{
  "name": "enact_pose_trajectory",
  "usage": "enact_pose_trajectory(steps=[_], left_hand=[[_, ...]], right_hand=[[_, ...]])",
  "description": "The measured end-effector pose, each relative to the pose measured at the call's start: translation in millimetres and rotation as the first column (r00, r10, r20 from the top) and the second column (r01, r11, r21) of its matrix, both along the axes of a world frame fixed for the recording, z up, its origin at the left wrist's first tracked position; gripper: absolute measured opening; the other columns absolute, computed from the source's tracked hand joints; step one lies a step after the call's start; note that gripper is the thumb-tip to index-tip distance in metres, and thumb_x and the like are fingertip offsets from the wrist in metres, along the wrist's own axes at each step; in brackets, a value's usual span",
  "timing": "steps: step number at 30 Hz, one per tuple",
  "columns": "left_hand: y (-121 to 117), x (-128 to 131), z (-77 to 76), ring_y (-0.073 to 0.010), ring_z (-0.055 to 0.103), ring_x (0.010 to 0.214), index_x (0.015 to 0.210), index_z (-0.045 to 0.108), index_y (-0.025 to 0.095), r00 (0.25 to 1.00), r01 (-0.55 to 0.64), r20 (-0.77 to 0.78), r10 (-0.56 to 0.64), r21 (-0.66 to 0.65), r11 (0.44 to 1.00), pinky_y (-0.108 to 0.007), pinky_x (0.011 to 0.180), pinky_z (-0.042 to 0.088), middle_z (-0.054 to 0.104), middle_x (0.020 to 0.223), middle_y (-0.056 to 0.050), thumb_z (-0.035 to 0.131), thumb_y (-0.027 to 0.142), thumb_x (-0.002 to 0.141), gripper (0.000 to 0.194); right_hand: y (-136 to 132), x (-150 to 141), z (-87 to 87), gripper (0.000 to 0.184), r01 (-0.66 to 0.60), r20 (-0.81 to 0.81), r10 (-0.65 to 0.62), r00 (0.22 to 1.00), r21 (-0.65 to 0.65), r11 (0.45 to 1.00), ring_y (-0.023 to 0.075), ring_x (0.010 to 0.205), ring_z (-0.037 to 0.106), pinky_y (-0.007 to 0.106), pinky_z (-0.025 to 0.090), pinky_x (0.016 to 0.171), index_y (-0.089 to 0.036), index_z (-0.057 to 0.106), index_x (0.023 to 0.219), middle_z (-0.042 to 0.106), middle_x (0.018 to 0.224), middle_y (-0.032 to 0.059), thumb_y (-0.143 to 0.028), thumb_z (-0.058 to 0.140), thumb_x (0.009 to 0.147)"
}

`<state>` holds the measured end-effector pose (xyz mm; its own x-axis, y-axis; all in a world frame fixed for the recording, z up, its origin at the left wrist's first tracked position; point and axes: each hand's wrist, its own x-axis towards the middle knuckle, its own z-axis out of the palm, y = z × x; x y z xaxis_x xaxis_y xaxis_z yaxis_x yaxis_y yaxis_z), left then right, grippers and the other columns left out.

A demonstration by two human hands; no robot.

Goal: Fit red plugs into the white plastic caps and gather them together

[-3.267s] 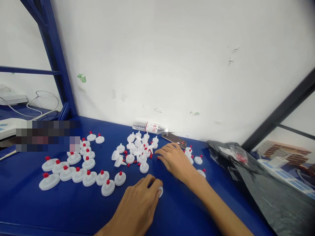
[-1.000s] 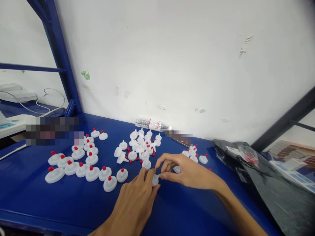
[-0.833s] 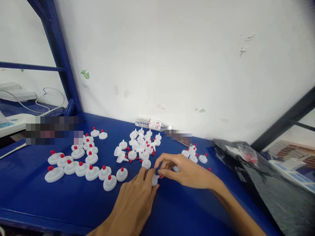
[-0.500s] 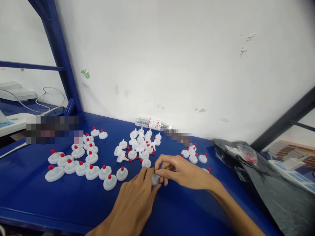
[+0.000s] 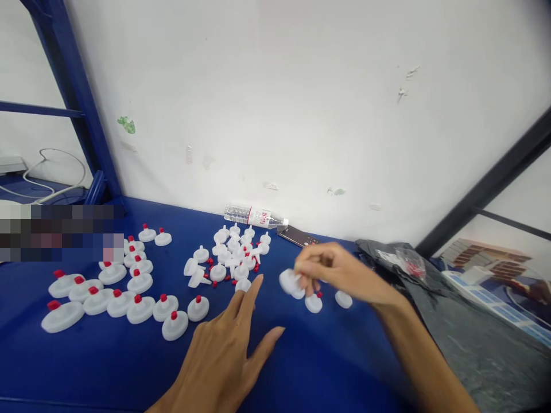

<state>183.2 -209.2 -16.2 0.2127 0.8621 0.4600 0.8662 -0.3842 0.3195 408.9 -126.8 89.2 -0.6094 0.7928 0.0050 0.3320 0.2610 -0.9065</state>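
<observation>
My right hand (image 5: 340,272) pinches a white nozzle cap (image 5: 288,280), somewhat blurred, over the right part of the blue table (image 5: 301,367). Its fingers hide the cap's spout. Below and beside that hand stand white caps, among them one with a red tip (image 5: 314,303) and another at the right (image 5: 343,299). My left hand (image 5: 228,338) is open, thumb spread from the fingers. Its fingertips lie at a white nozzle cap (image 5: 243,285) on the near edge of a pile of untipped white caps (image 5: 232,246), with small red tips (image 5: 216,284) scattered among them.
Many red-tipped white caps (image 5: 140,310) stand in rows at the left. Along the wall lie a clear plastic bottle (image 5: 258,217) and a dark phone (image 5: 298,236). Black plastic bags (image 5: 447,321) cover the right side. A blue frame post (image 5: 90,109) rises at the left.
My left hand has let go of the white nozzle cap and opened. My right hand has carried the cap to the right, towards other caps. The view has shifted right.
</observation>
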Motion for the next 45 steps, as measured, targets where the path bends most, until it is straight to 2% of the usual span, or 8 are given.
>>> enact_pose_trajectory(steps=[4,10,24,31,35,39,42,45], left_hand=[[-1.8,1.6,5.9,-0.0227,0.076,0.074,0.152,0.037,0.026,0.999,0.01,0.036,-0.008,-0.045,0.999,-0.033,0.058,0.056,0.073,0.117,-0.005,0.042,0.036,0.104,0.05],[-0.9,1.0,5.8,-0.0185,0.071,0.06,0.149,0.044,0.026,0.999,0.029,0.046,-0.025,-0.101,0.994,-0.033,0.059,0.055,0.073,0.116,-0.005,0.039,0.029,0.104,0.045],[0.5,-0.6,4.2,-0.0237,0.076,0.083,0.143,0.051,0.029,0.997,0.073,0.054,-0.063,-0.202,0.977,-0.038,0.069,0.058,0.073,0.113,-0.004,0.037,0.028,0.103,0.042],[1.1,0.8,3.6,-0.0243,0.076,0.09,0.142,0.052,0.029,0.996,0.091,0.039,-0.085,-0.214,0.973,-0.04,0.074,0.06,0.072,0.119,-0.005,0.036,0.027,0.104,0.042],[1.0,1.1,4.8,-0.0238,0.075,0.085,0.138,0.056,0.029,0.996,0.091,0.022,-0.088,-0.204,0.975,-0.038,0.07,0.059,0.071,0.118,-0.005,0.036,0.026,0.103,0.039],[0.2,0.4,7.2,-0.022,0.074,0.079,0.116,0.064,0.026,0.992,0.126,0.019,-0.125,-0.202,0.971,-0.034,0.066,0.056,0.07,0.107,-0.004,0.035,0.023,0.103,0.033],[-0.2,0.5,7.3,-0.0216,0.073,0.079,0.097,0.065,0.024,0.986,0.164,0.009,-0.166,-0.215,0.963,-0.032,0.067,0.054,0.069,0.095,-0.003,0.034,0.019,0.103,0.031],[-0.4,1.7,4.4,-0.0222,0.072,0.076,0.09,0.064,0.024,0.977,0.206,-0.011,-0.214,-0.217,0.954,-0.032,0.064,0.051,0.069,0.088,-0.002,0.037,0.019,0.101,0.029]], right_hand=[[9.0,50.4,21.3,0.039,0.238,0.148,-0.259,0.954,0.148,0.96,0.0131,0.068,0.066,0.025,0.052,0.065,-0.018,0.072,0.091,0.074,0.078,0.0034,-0.057,0.067,0.092],[25.9,100.4,8.2,0.05,0.324,0.451,-0.269,0.851,-0.048,0.945,0.0176,0.074,0.071,0.027,0.054,0.07,-0.015,0.071,0.086,0.077,0.084,0.008,-0.065,0.073,0.081],[40.5,96.8,-17.5,0.054,0.289,0.595,-0.17,0.785,-0.11,0.951,0.0171,0.073,0.072,0.025,0.053,0.066,-0.015,0.07,0.088,0.079,0.087,0.0099,-0.068,0.073,0.076],[36.0,91.5,-14.1,0.042,0.386,0.699,-0.363,0.615,0.135,0.913,0.0198,0.063,0.073,0.028,0.049,0.06,-0.019,0.069,0.088,0.078,0.072,0.0058,-0.062,0.068,0.084],[32.1,76.6,-3.7,0.045,0.424,0.569,-0.69,0.448,0.544,0.724,0.0213,0.062,0.07,0.032,0.046,0.062,-0.022,0.069,0.078,0.075,0.065,0.0038,-0.06,0.054,0.095],[24.0,30.7,-9.6,0.032,0.346,0.229,-0.751,0.619,0.779,0.523,0.0196,0.069,0.069,0.032,0.046,0.067,-0.025,0.073,0.091,0.077,0.077,0.0007,-0.048,0.054,0.101],[13.7,-15.1,-31.4,0.02,0.144,0.199,-0.503,0.841,0.814,0.562,0.0202,0.095,0.07,0.032,0.049,0.084,-0.024,0.073,0.108,0.078,0.105,0.0026,-0.035,0.056,0.102],[2.0,-52.2,-55.2,0.025,-0.116,0.351,-0.264,0.898,0.769,0.628,0.0206,0.104,0.067,0.036,0.048,0.094,-0.024,0.07,0.122,0.076,0.114,0.0031,-0.032,0.053,0.105]])
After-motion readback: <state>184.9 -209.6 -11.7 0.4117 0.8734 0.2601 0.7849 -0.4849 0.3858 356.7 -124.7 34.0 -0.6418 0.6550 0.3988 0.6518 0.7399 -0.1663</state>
